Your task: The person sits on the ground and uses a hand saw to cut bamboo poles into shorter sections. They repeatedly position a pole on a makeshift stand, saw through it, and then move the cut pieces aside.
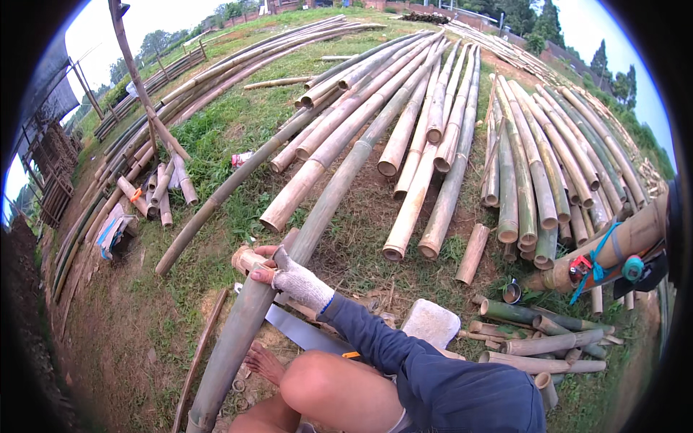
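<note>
A long green-grey bamboo pole [245, 325] runs from the near lower left up toward the centre, lying across the ground beside the person's bare knee [325, 386] and foot [263, 361]. A gloved hand [299, 283] rests on top of the pole, its fingers bent over the rounded surface near a short cut stub of bamboo [247, 258]; from the sleeve's angle I judge it the right hand, though this is uncertain. The other hand is out of view, so its state cannot be told. A flat grey saw blade [303, 333] lies just behind the pole, near the foot. The pole could roll on the uneven ground and slip from under the hand, and the blade sits close to the bare foot. To the right lie a pale stone block [431, 322] and short cut pieces [541, 343]. Farther off, rows of long poles [426, 137] lie on patchy grass [238, 123] and bare earth, outdoors under a pale sky, with trees and a fence beyond.
</note>
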A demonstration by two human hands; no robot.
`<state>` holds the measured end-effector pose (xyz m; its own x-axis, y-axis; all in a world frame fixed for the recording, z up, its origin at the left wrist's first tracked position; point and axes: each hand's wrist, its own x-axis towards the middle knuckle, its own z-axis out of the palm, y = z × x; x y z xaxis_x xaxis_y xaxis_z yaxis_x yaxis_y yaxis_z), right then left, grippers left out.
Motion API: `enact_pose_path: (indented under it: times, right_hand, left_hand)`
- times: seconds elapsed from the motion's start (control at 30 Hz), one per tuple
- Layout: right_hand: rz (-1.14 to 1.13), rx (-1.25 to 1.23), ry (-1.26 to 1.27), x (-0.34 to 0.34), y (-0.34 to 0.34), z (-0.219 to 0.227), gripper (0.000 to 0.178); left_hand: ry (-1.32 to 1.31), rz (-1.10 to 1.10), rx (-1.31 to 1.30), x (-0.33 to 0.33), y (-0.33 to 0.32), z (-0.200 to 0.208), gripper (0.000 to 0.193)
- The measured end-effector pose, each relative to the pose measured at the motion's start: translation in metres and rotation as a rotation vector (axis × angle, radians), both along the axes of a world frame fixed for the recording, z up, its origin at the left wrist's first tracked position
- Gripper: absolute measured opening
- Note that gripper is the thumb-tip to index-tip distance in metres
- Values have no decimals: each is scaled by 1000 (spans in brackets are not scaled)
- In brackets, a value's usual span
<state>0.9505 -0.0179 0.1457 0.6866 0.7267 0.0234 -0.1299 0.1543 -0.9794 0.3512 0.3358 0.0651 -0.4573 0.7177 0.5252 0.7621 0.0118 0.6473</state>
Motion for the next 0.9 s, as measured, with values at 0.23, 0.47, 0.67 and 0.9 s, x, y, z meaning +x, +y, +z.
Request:
enact_pose_path:
  times: [0.23,0.47,0.67,0.9]
  right_hand:
    - [-192,-27,-171,47,-56,97,62]
    - [-196,-56,-162,56,-70,68,69]
    - [-271,-111,-154,93,-76,55,67]
    - [-339,-55,-51,123,-101,59,53]
  left_hand:
    - [-764,-713,-798,240,-116,-145,75]
    - [-1284,-948,-1305,386,-228,-107,76]
    - [-1347,-887,-1302,395,-239,-112,77]
    - [-1368,-884,-1270,396,-243,-103,78]
